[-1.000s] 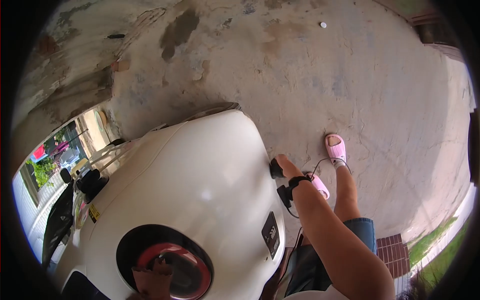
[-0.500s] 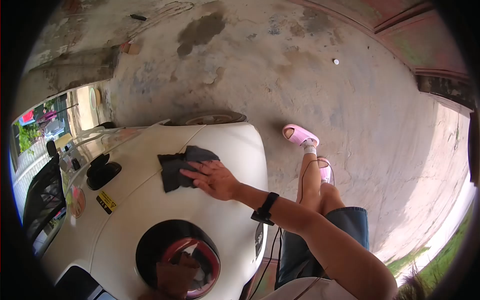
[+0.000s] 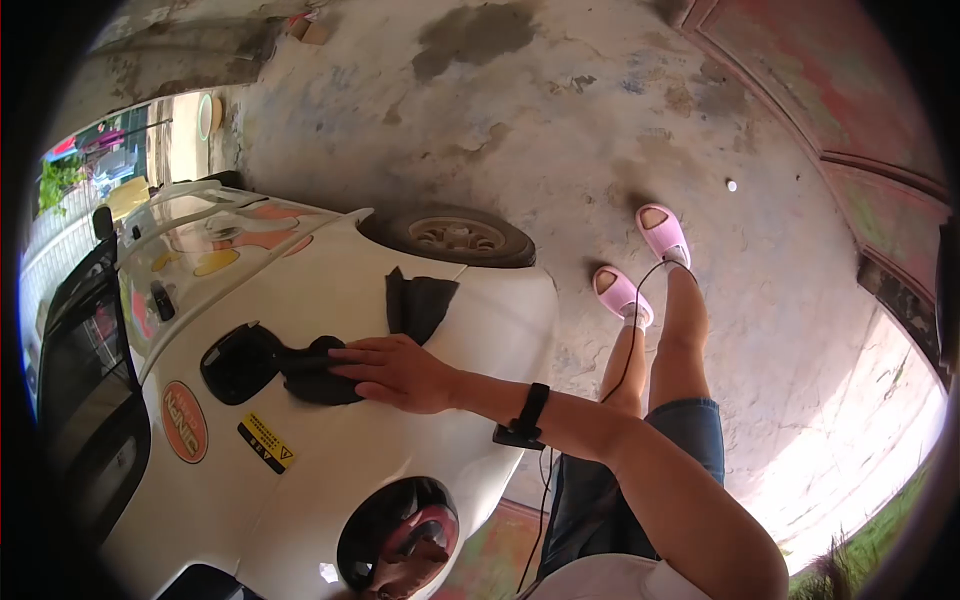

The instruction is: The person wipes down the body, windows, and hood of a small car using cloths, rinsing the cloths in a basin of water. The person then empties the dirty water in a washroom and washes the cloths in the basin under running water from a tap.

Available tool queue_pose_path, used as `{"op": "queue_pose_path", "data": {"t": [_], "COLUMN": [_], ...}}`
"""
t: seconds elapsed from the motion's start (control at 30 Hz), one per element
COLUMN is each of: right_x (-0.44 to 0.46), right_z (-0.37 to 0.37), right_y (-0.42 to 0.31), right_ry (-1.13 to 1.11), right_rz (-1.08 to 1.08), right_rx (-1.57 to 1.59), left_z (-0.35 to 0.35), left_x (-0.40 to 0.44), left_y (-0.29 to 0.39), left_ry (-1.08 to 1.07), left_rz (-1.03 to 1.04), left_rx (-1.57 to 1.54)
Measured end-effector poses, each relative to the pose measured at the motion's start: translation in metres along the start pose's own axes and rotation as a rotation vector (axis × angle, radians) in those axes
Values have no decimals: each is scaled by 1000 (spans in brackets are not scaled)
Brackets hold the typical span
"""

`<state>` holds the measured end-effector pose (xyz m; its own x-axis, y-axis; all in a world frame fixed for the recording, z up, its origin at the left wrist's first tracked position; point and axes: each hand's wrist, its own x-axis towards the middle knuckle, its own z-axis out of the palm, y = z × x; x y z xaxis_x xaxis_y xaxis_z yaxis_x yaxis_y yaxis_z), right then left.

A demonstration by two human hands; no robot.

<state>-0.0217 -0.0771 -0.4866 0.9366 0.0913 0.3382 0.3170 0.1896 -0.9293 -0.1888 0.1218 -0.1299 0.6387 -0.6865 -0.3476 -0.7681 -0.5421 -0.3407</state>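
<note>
My right hand [image 3: 400,374] rests back-up on a white car's [image 3: 300,480] curved bodywork, its arm reaching in from the lower right. Under and beside the fingers is a dark grey cloth [image 3: 420,305], partly bunched against the panel and partly spread beyond the hand. The fingertips are beside a glossy black rounded fitting [image 3: 240,364]. A round lamp [image 3: 400,525] with a black surround and red inside is lower on the car. Over its bottom part is a brown shape [image 3: 412,572]; whether it is a cloth or a reflection I cannot tell. My left hand does not show.
A yellow-black warning label [image 3: 267,443] and an orange oval sticker [image 3: 184,422] are on the car. Its wheel [image 3: 458,238] stands on the stained concrete floor [image 3: 590,130]. Pink slippers [image 3: 664,232] are on my feet. A thin cable [image 3: 630,345] hangs across my legs.
My right hand has moved from the middle of the panel toward the black fitting, bunching the grey cloth. My view and feet have shifted, and more of the wheel shows.
</note>
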Motion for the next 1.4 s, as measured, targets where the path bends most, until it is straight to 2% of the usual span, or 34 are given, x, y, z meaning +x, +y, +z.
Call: {"op": "queue_pose_path", "data": {"t": [0.07,0.13,0.17,0.2,0.23,0.27,0.33,0.37,0.43,0.47,0.5,0.53,0.6,0.67,0.7,0.73,0.77,0.83,0.87,0.93,0.97,1.0,1.03,1.07,1.17,1.23,1.27,1.33,1.4], "right_x": [-16,-43,-65,-82,-165,-136,-110,-66,-10,7,18,19,-8,-36,-66,-97,-134,-165,-128,-74,-16,5,35,55,71,58,56,60,57], "right_z": [-5,-32,-58,-91,-59,-126,-138,-144,-111,-79,-59,-37,-20,-34,-41,-55,-69,-98,-108,-66,-62,-17,8,28,17,-1,-7,-11,-3], "right_y": [38,92,122,148,282,218,198,152,104,79,60,52,55,86,118,134,163,198,174,166,123,107,59,10,-60,-82,-92,-68,-9], "right_ry": [2,132,27,-196,-110,-374,27,119,101,150,-53,-79,-1,55,172,179,108,-260,-32,400,281,239,53,12,5,-316,-378,-364,-163], "right_rz": [102,469,794,1150,1257,1159,1126,1032,817,537,473,230,180,542,661,843,1098,1269,1423,1102,1001,849,586,457,336,61,-65,-111,355], "right_rx": [-188,-328,-400,-413,-434,-616,-467,-306,32,-39,50,27,-311,-377,-370,-476,-410,-601,-453,-135,93,-56,-325,-184,-28,29,83,33,-17], "left_z": [-2,-6,-7,-6,-6,-7,-8,-7,-5,-4,-2,-3,-4,-4,-3,-1,2,0,0,-3,-4,-6,-5,-1,-3,-8,-5,-11,-7], "left_x": [18,28,30,35,41,45,57,60,67,70,73,76,78,79,79,79,78,75,72,65,62,58,58,59,76,90,93,88,82], "left_y": [4,8,9,10,11,11,16,17,17,16,15,10,0,-6,-9,-11,-13,-12,-9,-4,-3,-1,1,1,2,-3,-3,2,3], "left_ry": [5,-11,-18,-24,-22,-30,-49,-57,-54,-49,-41,-35,-14,7,16,36,56,83,98,123,133,121,110,103,104,86,86,78,101], "left_rz": [-10,-40,-45,-55,-66,-77,-109,-118,-130,-134,-140,-140,-146,-155,-154,-150,-151,-153,-150,-152,-154,-172,-178,-183,-204,-156,-171,-222,-212], "left_rx": [12,13,15,14,11,14,4,-1,4,5,7,11,25,40,49,57,67,105,123,153,164,190,217,240,252,266,269,163,217]}}
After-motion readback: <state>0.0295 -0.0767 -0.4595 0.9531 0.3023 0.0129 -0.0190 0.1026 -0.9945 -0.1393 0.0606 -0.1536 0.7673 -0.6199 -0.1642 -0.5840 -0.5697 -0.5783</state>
